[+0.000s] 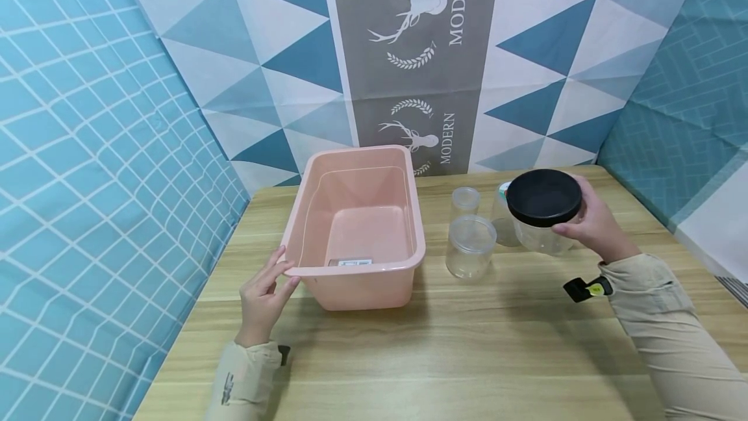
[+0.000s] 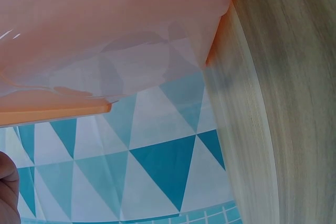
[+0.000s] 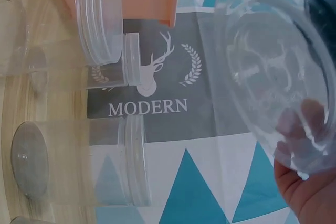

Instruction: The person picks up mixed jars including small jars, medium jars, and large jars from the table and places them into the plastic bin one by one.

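My right hand (image 1: 575, 213) grips a clear jar with a black lid (image 1: 543, 197), held off the wooden table (image 1: 467, 343) at the right. In the right wrist view the clear jar (image 3: 273, 77) fills the upper right, with a fingertip (image 3: 304, 182) seen through and below it. A pink plastic tub (image 1: 356, 226) stands empty at the table's middle. My left hand (image 1: 285, 271) touches its near left corner rim with fairly straight fingers. The left wrist view shows the tub's wall (image 2: 105, 35) close up and a bit of finger (image 2: 8, 192) below it.
Three lidless clear jars stand between the tub and my right hand: a wide one (image 1: 470, 245), a small one (image 1: 465, 201) behind it, and one (image 1: 502, 213) partly hidden by the held jar. Patterned cloth walls close the table on three sides.
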The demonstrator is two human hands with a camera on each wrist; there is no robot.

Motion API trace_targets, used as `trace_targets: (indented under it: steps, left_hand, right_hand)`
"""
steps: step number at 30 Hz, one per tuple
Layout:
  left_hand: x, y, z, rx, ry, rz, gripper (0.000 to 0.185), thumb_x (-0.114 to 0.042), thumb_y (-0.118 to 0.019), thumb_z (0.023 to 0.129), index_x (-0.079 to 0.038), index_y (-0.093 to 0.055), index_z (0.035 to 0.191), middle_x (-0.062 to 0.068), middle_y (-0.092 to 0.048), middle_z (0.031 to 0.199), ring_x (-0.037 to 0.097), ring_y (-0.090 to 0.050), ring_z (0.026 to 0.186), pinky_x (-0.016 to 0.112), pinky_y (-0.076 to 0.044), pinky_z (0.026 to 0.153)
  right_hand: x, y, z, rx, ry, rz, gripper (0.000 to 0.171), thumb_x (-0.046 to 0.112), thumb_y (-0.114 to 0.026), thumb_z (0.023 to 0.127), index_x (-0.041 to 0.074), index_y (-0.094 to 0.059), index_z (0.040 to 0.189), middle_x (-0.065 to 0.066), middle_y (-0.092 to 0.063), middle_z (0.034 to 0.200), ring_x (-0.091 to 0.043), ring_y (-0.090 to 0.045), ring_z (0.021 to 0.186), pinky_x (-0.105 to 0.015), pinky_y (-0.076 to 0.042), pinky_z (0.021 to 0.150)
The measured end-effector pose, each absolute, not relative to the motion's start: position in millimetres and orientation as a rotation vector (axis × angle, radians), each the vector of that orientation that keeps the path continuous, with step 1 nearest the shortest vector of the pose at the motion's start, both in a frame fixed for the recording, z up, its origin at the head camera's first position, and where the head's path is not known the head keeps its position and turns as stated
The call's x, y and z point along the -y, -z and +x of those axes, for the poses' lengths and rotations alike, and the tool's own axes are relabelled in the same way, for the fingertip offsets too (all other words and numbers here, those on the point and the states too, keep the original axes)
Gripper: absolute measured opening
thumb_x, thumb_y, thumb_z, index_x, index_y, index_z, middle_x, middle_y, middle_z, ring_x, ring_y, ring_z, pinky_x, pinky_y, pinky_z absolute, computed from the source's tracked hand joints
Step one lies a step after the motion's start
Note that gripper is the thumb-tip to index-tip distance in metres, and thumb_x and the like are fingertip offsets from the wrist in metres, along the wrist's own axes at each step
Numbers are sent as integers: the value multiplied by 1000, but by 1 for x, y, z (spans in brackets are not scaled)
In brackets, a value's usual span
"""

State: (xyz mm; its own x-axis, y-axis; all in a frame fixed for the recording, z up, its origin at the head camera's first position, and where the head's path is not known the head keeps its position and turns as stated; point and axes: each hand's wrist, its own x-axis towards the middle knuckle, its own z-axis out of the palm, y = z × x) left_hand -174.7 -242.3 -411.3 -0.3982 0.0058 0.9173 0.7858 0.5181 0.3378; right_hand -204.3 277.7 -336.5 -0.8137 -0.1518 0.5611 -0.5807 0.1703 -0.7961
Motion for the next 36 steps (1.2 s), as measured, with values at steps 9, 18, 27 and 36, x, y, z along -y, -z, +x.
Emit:
trace_targets:
  steps: [9, 18, 27, 36]
  left_hand:
    - [242, 411, -175, 1776, 996, -665, 52, -43, -67, 87, 8, -69, 84, 21, -65, 112, -6, -19, 50, 14, -20, 39]
    - [243, 412, -176, 1773, 999, -671, 52, -43, -67, 87, 9, -69, 84, 23, -65, 111, -5, -18, 49, 14, -20, 39]
    - [243, 412, -176, 1764, 990, -677, 52, -42, -68, 87, 9, -69, 83, 25, -64, 110, -5, -18, 49, 14, -20, 39]
    - [242, 412, -176, 1768, 996, -670, 52, -43, -68, 87, 10, -69, 84, 26, -64, 109, -4, -19, 49, 14, -20, 39]
  right_hand:
    - [-274, 331, -203, 2293, -1464, 615, 80, -11, -74, 68, 13, -41, 137, 19, -43, 123, 4, -39, 112, -9, -30, 90]
    - [-272, 327, -201, 2399, -1360, 529, 80, -1, -76, 70, -7, -34, 137, 23, -40, 118, 10, -34, 110, -46, -22, 106]
    - [-271, 321, -201, 2513, -1334, 512, 82, 5, -77, 73, -9, -30, 139, -31, -38, 134, -36, -33, 125, -71, -18, 99]
    - [-266, 313, -200, 2640, -1245, 422, 83, 11, -75, 77, -9, -26, 141, -35, -35, 135, -50, -32, 120, -70, -28, 89]
